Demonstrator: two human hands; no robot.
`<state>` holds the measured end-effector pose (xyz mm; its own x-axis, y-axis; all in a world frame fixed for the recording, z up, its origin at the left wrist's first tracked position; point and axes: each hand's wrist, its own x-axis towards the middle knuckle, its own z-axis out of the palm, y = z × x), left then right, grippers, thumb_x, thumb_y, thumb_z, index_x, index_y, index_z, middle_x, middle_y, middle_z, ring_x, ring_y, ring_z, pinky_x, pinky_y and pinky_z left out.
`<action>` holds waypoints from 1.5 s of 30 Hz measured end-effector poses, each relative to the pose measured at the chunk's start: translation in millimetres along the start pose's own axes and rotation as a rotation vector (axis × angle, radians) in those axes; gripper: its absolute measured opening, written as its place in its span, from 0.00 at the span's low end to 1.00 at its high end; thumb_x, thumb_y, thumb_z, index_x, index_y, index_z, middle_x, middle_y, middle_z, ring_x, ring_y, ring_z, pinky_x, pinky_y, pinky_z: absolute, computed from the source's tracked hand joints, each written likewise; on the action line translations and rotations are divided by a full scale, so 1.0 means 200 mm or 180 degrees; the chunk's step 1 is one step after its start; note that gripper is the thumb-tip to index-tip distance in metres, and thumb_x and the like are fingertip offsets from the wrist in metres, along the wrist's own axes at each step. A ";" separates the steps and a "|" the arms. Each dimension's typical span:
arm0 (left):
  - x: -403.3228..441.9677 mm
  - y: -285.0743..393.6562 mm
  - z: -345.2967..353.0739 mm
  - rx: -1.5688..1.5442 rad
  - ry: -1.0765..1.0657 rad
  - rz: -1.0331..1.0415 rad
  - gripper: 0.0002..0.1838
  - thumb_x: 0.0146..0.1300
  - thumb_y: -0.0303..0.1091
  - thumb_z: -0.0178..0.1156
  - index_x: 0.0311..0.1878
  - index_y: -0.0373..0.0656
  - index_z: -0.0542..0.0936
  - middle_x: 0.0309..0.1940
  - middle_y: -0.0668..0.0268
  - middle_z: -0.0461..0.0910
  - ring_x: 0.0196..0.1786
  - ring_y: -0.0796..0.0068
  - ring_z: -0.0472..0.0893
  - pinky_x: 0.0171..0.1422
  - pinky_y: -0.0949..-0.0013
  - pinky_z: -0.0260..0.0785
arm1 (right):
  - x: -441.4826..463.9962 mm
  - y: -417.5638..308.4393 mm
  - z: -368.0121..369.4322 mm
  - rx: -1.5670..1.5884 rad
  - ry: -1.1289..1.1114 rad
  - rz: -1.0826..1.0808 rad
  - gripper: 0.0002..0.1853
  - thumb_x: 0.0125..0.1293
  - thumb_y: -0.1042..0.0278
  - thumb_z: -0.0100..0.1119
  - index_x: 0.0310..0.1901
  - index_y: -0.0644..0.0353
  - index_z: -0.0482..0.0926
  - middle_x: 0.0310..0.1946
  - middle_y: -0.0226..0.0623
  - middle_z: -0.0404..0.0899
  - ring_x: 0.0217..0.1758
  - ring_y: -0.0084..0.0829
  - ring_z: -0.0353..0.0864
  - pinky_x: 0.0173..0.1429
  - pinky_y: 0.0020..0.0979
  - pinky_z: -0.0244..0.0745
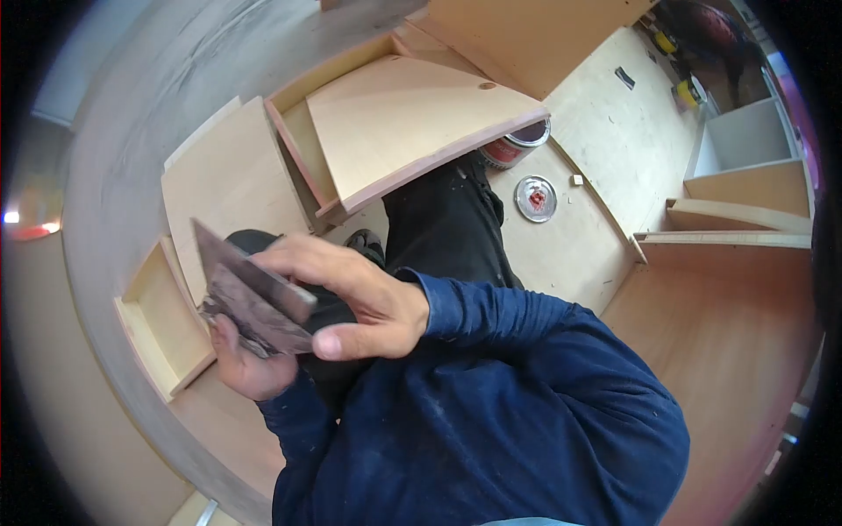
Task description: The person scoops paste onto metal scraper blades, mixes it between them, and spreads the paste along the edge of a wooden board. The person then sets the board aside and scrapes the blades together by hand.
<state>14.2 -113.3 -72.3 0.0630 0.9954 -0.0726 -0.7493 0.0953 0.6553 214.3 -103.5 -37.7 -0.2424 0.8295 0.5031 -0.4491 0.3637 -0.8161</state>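
Note:
Low on the left, my left hand (250, 364) is closed around the lower edge of a flat, putty-smeared plate (250, 320), its thumb on the near side. Above it, my right hand (368, 302) grips a thin, flat putty scraper (259, 276), which lies at a slant against the plate. The right thumb shows near the plate's corner, while some right fingers are hidden behind the scraper. Beyond my hands, a wooden drawer (417, 171) with a pale panel (412, 114) in it rests by my knee.
An open tin (504, 153) stands beside the drawer, with its round, red-smeared lid (535, 199) on the floor. Another drawer (162, 320) and a loose panel (228, 167) lie to the left. Wooden cabinet parts (719, 289) stand at right; a small block (576, 181) lies near the lid.

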 end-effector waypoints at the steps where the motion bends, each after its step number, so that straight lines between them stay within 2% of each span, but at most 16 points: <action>1: -0.02 -0.03 0.17 -0.0127 0.0471 0.0077 0.28 0.74 0.44 0.50 0.67 0.32 0.68 0.60 0.53 0.75 0.62 0.57 0.75 0.68 0.52 0.67 | -0.03 -0.03 0.00 0.0025 0.0189 -0.0071 0.30 0.70 0.53 0.55 0.63 0.72 0.72 0.62 0.54 0.68 0.66 0.45 0.69 0.72 0.42 0.60; 8: 0.03 -0.21 0.30 0.1066 -0.0709 -0.0163 0.20 0.70 0.34 0.58 0.59 0.31 0.71 0.54 0.52 0.79 0.57 0.60 0.79 0.66 0.57 0.69 | -0.26 -0.12 -0.24 0.0053 0.1091 0.0329 0.20 0.76 0.59 0.53 0.55 0.71 0.76 0.55 0.41 0.76 0.58 0.30 0.74 0.63 0.32 0.68; 12: 0.09 -0.30 0.27 0.1196 -0.1079 -0.0550 0.17 0.68 0.32 0.59 0.55 0.32 0.72 0.49 0.53 0.80 0.52 0.62 0.80 0.60 0.59 0.73 | -0.54 -0.10 -0.46 0.0478 0.1718 0.0985 0.18 0.74 0.59 0.57 0.53 0.67 0.76 0.39 0.30 0.81 0.38 0.20 0.78 0.43 0.27 0.73; 14: 0.13 -0.33 0.39 0.1196 -0.1126 -0.0576 0.15 0.69 0.30 0.57 0.55 0.33 0.73 0.48 0.52 0.81 0.51 0.61 0.81 0.58 0.58 0.74 | -0.66 -0.05 -0.52 0.1175 0.3034 0.0267 0.22 0.69 0.68 0.56 0.62 0.69 0.71 0.51 0.42 0.82 0.52 0.34 0.83 0.59 0.38 0.78; 16: 0.17 -0.35 0.48 0.1071 -0.0600 -0.0511 0.15 0.70 0.27 0.54 0.57 0.32 0.74 0.51 0.53 0.81 0.52 0.61 0.81 0.59 0.58 0.73 | -0.75 -0.08 -0.65 0.1721 0.3298 -0.0382 0.28 0.65 0.70 0.52 0.67 0.69 0.66 0.59 0.49 0.77 0.60 0.43 0.80 0.66 0.47 0.76; 18: 0.22 -0.37 0.51 0.1087 -0.0452 -0.0471 0.17 0.71 0.26 0.52 0.61 0.33 0.73 0.54 0.56 0.80 0.54 0.61 0.80 0.60 0.58 0.72 | -1.09 0.21 -0.82 -0.1729 0.3636 0.1055 0.27 0.66 0.67 0.52 0.66 0.66 0.68 0.58 0.46 0.79 0.59 0.44 0.82 0.64 0.47 0.77; 19: 0.24 -0.38 0.51 0.1078 -0.0393 -0.0496 0.18 0.71 0.27 0.52 0.62 0.33 0.73 0.55 0.56 0.80 0.55 0.61 0.80 0.62 0.58 0.72 | -1.08 0.21 -0.85 -0.1708 0.3671 0.1040 0.27 0.66 0.67 0.52 0.66 0.66 0.68 0.58 0.46 0.79 0.59 0.44 0.82 0.64 0.47 0.77; 21: 0.28 -0.39 0.49 0.1000 0.0069 -0.0676 0.20 0.71 0.29 0.53 0.64 0.33 0.73 0.56 0.58 0.79 0.58 0.62 0.79 0.64 0.58 0.70 | -1.05 0.19 -0.90 -0.0646 0.3857 0.0769 0.25 0.67 0.66 0.52 0.65 0.63 0.69 0.56 0.45 0.80 0.56 0.42 0.83 0.61 0.46 0.78; 27: 0.33 -0.47 0.48 0.1192 -0.0361 -0.0539 0.20 0.71 0.29 0.52 0.64 0.34 0.73 0.57 0.58 0.79 0.58 0.61 0.78 0.66 0.57 0.68 | -0.90 0.11 -1.04 0.2513 0.3865 -0.0104 0.18 0.71 0.62 0.52 0.60 0.57 0.73 0.51 0.39 0.83 0.48 0.38 0.86 0.51 0.40 0.81; 28: 0.33 -0.48 0.49 0.1200 -0.0363 -0.0540 0.20 0.71 0.29 0.52 0.64 0.34 0.73 0.57 0.58 0.79 0.58 0.61 0.78 0.66 0.57 0.68 | -0.91 0.14 -1.08 0.2520 0.3867 -0.0108 0.18 0.71 0.62 0.52 0.60 0.57 0.73 0.51 0.39 0.83 0.48 0.38 0.86 0.51 0.40 0.81; 30: 0.32 -0.49 0.50 0.1257 -0.0331 -0.0590 0.20 0.71 0.29 0.52 0.64 0.34 0.73 0.57 0.58 0.79 0.59 0.60 0.78 0.67 0.56 0.68 | -0.91 0.17 -1.18 0.2522 0.3732 -0.1474 0.15 0.75 0.55 0.53 0.55 0.53 0.74 0.44 0.36 0.82 0.35 0.32 0.81 0.40 0.34 0.76; 31: 0.32 -0.50 0.51 0.1284 -0.0313 -0.0616 0.20 0.71 0.29 0.52 0.63 0.34 0.73 0.57 0.58 0.79 0.59 0.60 0.78 0.67 0.56 0.67 | -0.88 0.14 -1.26 0.2731 0.4936 -0.1080 0.14 0.76 0.50 0.52 0.50 0.51 0.74 0.36 0.31 0.79 0.29 0.28 0.72 0.36 0.31 0.68; 35: 0.37 -0.50 0.54 0.1251 0.0048 -0.0920 0.19 0.71 0.30 0.52 0.63 0.34 0.74 0.57 0.58 0.79 0.60 0.59 0.78 0.68 0.55 0.67 | -0.89 0.00 -1.21 0.3019 0.4733 -0.1016 0.13 0.75 0.54 0.55 0.51 0.52 0.73 0.38 0.30 0.80 0.34 0.28 0.75 0.38 0.31 0.69; 38: 0.38 -0.51 0.52 0.1092 0.0205 -0.1180 0.18 0.71 0.30 0.51 0.62 0.34 0.74 0.57 0.58 0.79 0.60 0.59 0.78 0.67 0.56 0.67 | -1.22 0.34 -1.31 0.1336 0.5179 -0.0457 0.13 0.73 0.61 0.57 0.55 0.53 0.73 0.44 0.31 0.81 0.39 0.27 0.79 0.40 0.32 0.73; 40: 0.40 -0.54 0.52 0.1000 0.0003 -0.1175 0.18 0.72 0.29 0.51 0.61 0.34 0.75 0.57 0.58 0.79 0.59 0.60 0.78 0.67 0.56 0.67 | -1.40 0.48 -1.32 -0.1033 0.4973 0.0120 0.16 0.71 0.68 0.58 0.58 0.57 0.73 0.47 0.33 0.82 0.44 0.28 0.82 0.41 0.32 0.78; 45: 0.43 -0.56 0.57 0.1372 -0.0234 -0.0990 0.17 0.72 0.30 0.52 0.61 0.35 0.75 0.57 0.58 0.79 0.59 0.60 0.78 0.67 0.56 0.67 | -1.51 0.44 -1.37 -0.1749 0.4953 0.1126 0.16 0.71 0.67 0.58 0.57 0.65 0.74 0.40 0.36 0.82 0.35 0.26 0.82 0.34 0.28 0.80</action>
<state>179.7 -36.7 -66.1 0.2966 0.9161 -0.2699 -0.3503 0.3673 0.8616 483.2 -205.9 -338.7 0.9095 0.3757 -0.1776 -0.1498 -0.1023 -0.9834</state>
